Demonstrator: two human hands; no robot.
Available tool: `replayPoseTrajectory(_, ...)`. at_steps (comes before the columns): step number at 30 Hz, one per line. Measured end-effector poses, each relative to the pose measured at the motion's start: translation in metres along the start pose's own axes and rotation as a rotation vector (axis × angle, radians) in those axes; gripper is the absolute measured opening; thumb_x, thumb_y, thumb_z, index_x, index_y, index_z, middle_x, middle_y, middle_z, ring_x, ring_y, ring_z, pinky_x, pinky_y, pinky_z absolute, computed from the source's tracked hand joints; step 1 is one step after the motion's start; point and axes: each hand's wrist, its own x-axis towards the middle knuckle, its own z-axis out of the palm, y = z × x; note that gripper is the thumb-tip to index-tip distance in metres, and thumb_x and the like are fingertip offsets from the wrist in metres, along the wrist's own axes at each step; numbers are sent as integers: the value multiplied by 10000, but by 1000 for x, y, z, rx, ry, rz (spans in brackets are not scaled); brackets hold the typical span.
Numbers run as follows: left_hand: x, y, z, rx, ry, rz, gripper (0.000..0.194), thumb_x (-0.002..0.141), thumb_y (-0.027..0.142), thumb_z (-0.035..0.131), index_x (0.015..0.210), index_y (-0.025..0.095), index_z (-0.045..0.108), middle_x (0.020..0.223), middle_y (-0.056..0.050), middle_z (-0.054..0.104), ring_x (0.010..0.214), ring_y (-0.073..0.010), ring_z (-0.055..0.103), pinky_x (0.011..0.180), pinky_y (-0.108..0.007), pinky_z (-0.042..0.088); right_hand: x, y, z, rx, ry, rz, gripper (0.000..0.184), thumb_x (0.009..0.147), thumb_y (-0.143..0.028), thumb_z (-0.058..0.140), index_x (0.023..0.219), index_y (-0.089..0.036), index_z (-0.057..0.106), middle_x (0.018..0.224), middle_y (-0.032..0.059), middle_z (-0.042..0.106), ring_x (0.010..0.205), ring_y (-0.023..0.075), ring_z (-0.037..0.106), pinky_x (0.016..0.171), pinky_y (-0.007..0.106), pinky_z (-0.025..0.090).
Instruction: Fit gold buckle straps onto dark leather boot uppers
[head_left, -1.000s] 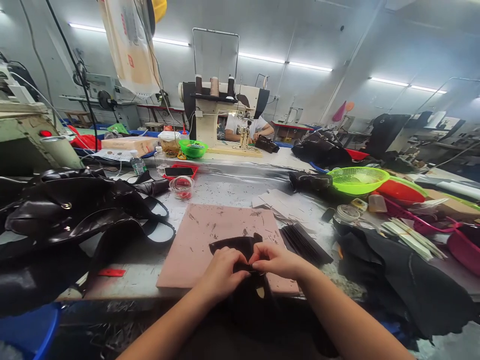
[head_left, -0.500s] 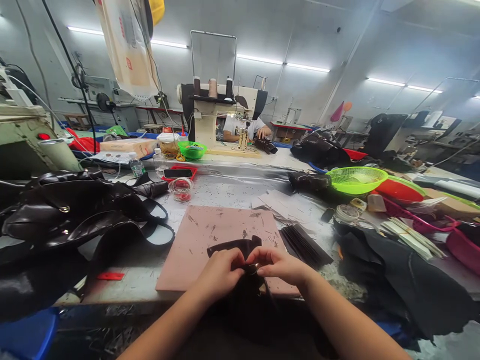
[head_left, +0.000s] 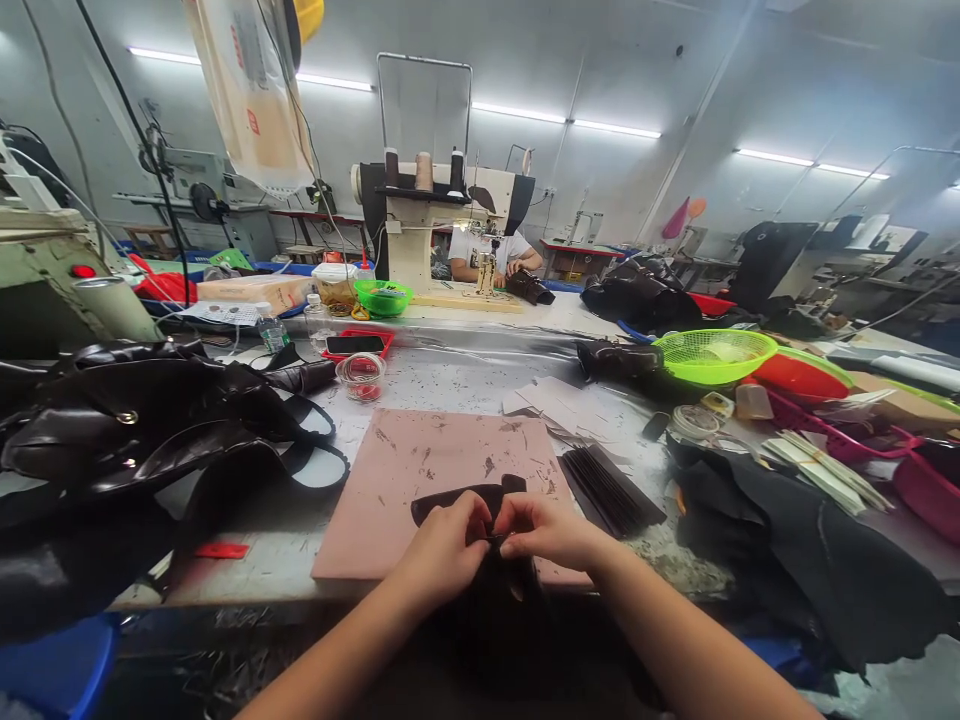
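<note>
At the near edge of a pink board (head_left: 457, 450), my left hand (head_left: 455, 537) and my right hand (head_left: 546, 530) meet fingertip to fingertip. Both pinch a dark leather piece (head_left: 491, 590), one from each side. Its upper part lies on the board, and the rest hangs down over the table's front edge. What exactly sits between the fingertips is small and partly hidden by them. Just right of the board lies a fanned stack of dark strips (head_left: 611, 490).
Dark glossy leather bags (head_left: 172, 400) are heaped at left. Black leather sheets (head_left: 810, 540) hang over the right edge. Behind the board are a small clear tub (head_left: 361, 375) and a phone in a red tray (head_left: 355, 344). A co-worker (head_left: 517, 255) sits behind a sewing machine (head_left: 409, 235).
My right hand has moved slightly left, closer to my left fingertips. A shiny bit seen between the fingers before is now mostly covered. Both hands keep hold of the leather piece.
</note>
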Motion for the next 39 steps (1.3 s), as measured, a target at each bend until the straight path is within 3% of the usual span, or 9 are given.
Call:
replayPoseTrajectory(3, 0, -1, -2, 17, -60, 43, 135, 678, 169, 512, 808, 204, 518, 768, 14, 578, 729, -157, 520, 630, -260, 388, 0, -2, 2, 6, 2, -14, 285, 563, -336, 735, 617, -172, 508, 633, -46, 507, 623, 105, 451, 577, 236, 338)
replayPoseTrajectory(8, -2, -1, -2, 55, -9, 2, 129, 680, 192, 546, 794, 208, 487, 806, 14, 564, 811, -182, 495, 673, -275, 388, -1, -5, 2, -10, 2, 29, 271, 653, -410, 650, 665, -176, 513, 604, -51, 459, 563, 88, 393, 527, 227, 304)
replayPoseTrajectory(13, 3, -5, -2, -15, -35, 39, 129, 668, 114, 505, 738, 205, 446, 685, 45, 531, 645, -122, 490, 558, -226, 349, -2, -13, 2, -299, -8, 78, 171, 700, -274, 618, 626, -183, 493, 607, -43, 471, 592, 106, 416, 534, 231, 319)
replayPoseTrajectory(17, 6, -7, -1, -31, -14, 41, 105, 683, 146, 504, 698, 204, 418, 664, 46, 517, 627, -121, 477, 552, -228, 338, -3, -21, 5, -522, 13, 43, 141, 746, -190, 550, 633, -197, 467, 629, -40, 468, 611, 114, 406, 533, 235, 302)
replayPoseTrajectory(23, 3, -7, -2, -6, -41, 55, 73, 701, 185, 499, 745, 207, 444, 729, 31, 527, 705, -144, 481, 607, -242, 356, -2, -18, 5, -206, -44, 1, 120, 684, -138, 540, 684, -194, 434, 647, -53, 445, 614, 100, 402, 553, 227, 326)
replayPoseTrajectory(28, 2, 1, 2, 106, -22, 58, 236, 631, 284, 644, 789, 200, 490, 845, 1, 550, 840, -207, 461, 720, -302, 358, 4, -8, 4, 84, -25, 8, 255, 600, -263, 662, 645, -191, 422, 619, -62, 452, 534, 75, 375, 478, 210, 268)
replayPoseTrajectory(32, 8, 1, 4, 53, 9, 23, 146, 657, 262, 626, 728, 192, 518, 767, 12, 570, 775, -184, 491, 682, -281, 349, 5, -4, 2, 110, 44, 50, 341, 579, -384, 716, 620, -180, 446, 529, -72, 443, 486, 71, 372, 467, 216, 241)
replayPoseTrajectory(34, 12, -3, 3, 1, -8, 21, 122, 646, 241, 625, 715, 189, 539, 734, 20, 568, 738, -168, 501, 645, -261, 345, 3, -3, -1, 128, 8, 55, 353, 587, -417, 715, 628, -170, 466, 536, -65, 464, 508, 75, 396, 495, 220, 265)
replayPoseTrajectory(39, 15, -13, -1, -121, -77, -11, 122, 643, 245, 592, 738, 183, 548, 722, 26, 546, 696, -149, 495, 603, -244, 347, 1, -4, -3, 164, -38, 21, 338, 519, -314, 769, 716, -165, 538, 688, -43, 529, 655, 95, 467, 606, 235, 338)
